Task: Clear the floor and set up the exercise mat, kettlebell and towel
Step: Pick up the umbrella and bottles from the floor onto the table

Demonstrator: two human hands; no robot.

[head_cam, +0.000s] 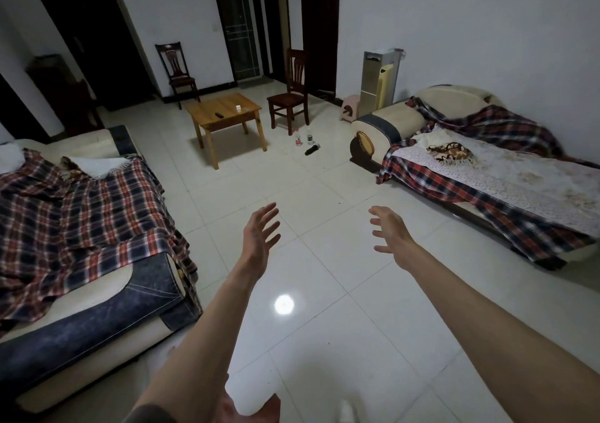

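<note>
My left hand (259, 232) and my right hand (389, 234) reach forward over the white tiled floor (324, 260), fingers spread, holding nothing. Far ahead on the floor, two small bottles (303, 139) stand beside a dark cylindrical object (312, 150) lying on its side, near the wooden chair. A white towel (97, 165) lies on the left sofa. No mat or kettlebell shows in this view.
A low wooden table (227, 116) stands ahead with a remote and a small white item on it. Two wooden chairs (290, 98) stand behind it. Sofas with plaid covers flank the floor, left (81, 221) and right (487, 176). A pink stool (350, 107) sits by a tall appliance.
</note>
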